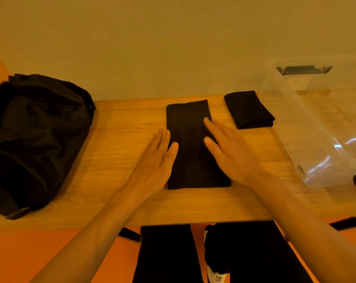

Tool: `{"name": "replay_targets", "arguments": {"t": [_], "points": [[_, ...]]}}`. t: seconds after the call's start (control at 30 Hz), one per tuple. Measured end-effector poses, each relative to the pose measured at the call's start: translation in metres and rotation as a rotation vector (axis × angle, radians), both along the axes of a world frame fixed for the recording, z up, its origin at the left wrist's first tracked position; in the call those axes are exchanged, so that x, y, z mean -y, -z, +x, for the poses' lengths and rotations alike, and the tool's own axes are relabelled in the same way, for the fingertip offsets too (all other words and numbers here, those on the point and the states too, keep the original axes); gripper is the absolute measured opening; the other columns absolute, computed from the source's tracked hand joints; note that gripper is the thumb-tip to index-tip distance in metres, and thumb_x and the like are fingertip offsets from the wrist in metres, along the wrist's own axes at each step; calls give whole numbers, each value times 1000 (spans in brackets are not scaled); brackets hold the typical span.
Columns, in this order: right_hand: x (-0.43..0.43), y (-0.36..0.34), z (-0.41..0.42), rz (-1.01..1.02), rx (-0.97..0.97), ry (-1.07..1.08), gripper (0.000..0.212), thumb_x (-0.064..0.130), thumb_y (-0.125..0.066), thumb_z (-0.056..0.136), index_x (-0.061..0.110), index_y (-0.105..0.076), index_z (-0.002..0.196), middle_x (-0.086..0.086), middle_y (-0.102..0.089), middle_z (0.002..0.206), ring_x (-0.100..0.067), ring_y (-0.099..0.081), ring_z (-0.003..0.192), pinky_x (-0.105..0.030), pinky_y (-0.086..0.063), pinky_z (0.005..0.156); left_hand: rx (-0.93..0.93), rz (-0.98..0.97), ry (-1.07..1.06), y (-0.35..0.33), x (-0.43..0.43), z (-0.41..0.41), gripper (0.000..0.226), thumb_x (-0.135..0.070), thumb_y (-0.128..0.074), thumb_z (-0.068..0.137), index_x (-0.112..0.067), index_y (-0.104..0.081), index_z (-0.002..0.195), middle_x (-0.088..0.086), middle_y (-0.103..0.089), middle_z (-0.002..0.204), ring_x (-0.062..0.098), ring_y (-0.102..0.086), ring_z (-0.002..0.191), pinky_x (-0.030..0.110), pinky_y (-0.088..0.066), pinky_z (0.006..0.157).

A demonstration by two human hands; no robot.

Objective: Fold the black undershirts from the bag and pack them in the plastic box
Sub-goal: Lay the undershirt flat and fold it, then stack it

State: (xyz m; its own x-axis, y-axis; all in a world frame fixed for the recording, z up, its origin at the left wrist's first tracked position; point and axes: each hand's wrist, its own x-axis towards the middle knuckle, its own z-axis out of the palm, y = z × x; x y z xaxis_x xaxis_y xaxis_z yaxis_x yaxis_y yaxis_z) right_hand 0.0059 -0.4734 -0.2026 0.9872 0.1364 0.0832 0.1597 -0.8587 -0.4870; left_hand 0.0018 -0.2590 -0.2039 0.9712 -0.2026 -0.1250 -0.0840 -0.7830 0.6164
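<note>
Undershirts 2: long one (191, 160), small one (248, 109) | bag (36, 135) 1 | box (316, 123) 1 | left grip (154, 162), right grip (232, 154) flat, released

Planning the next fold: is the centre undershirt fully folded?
Partly folded: the centre undershirt lies as a long strip, unlike the compact folded undershirt beside it.

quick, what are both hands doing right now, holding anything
Left hand: open, flat against the left edge of the undershirt.
Right hand: open, flat on the undershirt, holding nothing.
</note>
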Motion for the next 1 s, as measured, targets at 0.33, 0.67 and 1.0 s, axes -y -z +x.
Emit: {"name": "replay_targets", "arguments": {"t": [0.33,0.67,1.0], "points": [[2,-18,153,182,-269,367,39,46,-69,91,13,-55,109,-2,-55,95,-17,-54,88,-32,-43,72,-83,-162,-330,-15,14,142,31,-46,-67,94,-17,-59,87,-3,-55,84,7,-48,70,31,-45,75],[-2,-16,187,244,-390,413,54,42,-69,93,5,-52,128,-13,-58,124,-26,-55,108,-35,-47,83,-153,-172,-364,-9,28,200,61,-42,-70,94,-3,-52,137,13,-58,136,29,-57,123,34,-48,85],[1,-11,192,210,-349,436,36,42,-64,96,13,-50,79,-3,-49,75,-19,-51,74,-32,-42,66,-47,-153,-387,-1,16,206,23,-29,-66,98,-8,-71,103,6,-69,98,23,-67,96,40,-57,87]]}}
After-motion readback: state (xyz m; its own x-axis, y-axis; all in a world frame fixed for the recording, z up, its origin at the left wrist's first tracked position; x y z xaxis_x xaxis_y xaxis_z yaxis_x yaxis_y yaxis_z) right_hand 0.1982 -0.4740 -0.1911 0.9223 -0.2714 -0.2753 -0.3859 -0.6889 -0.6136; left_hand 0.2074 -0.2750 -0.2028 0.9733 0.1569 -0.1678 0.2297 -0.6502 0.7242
